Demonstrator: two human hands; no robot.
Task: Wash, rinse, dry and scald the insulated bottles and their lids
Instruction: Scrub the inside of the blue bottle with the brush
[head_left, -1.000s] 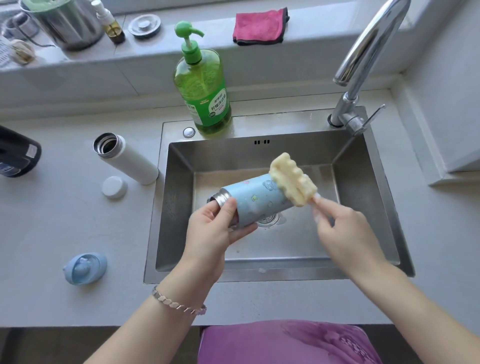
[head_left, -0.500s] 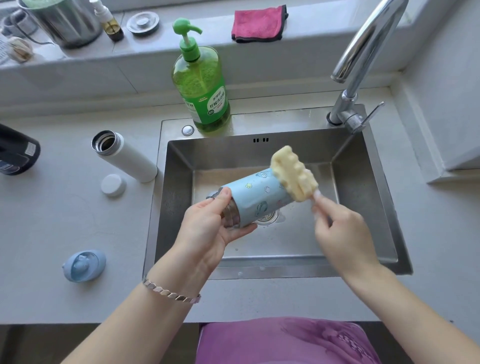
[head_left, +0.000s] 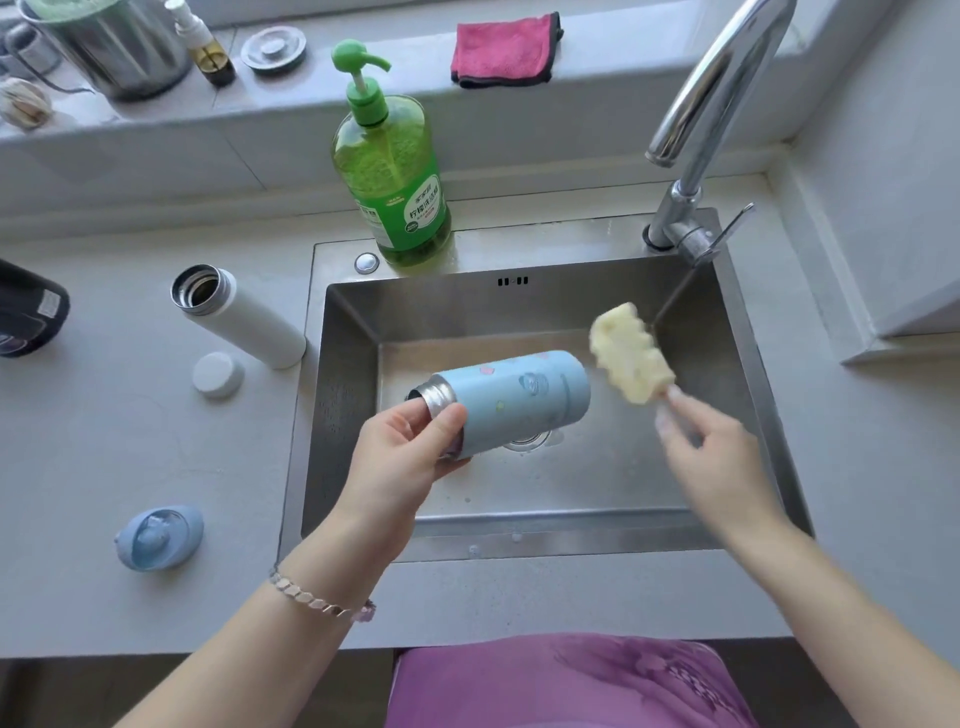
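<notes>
Brush (head_left: 631, 353) swung clear, pinched by right hand (head_left: 711, 452), left hand (head_left: 400, 462) gripping bottle (head_left: 519, 395) over sink (head_left: 457, 306)

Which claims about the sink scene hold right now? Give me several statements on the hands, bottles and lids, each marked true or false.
1. The left hand grips the blue bottle near its metal neck, over the sink. True.
2. The sponge brush is inside the blue bottle. False: it is outside, past the bottle's base, held by the right hand.
3. The white bottle is uncapped on the counter, with the white lid beside it. True.
4. Water runs from the faucet. False: no stream shows at the spout.
5. The blue lid is on the blue bottle. False: it lies on the counter, left of the sink.
</notes>
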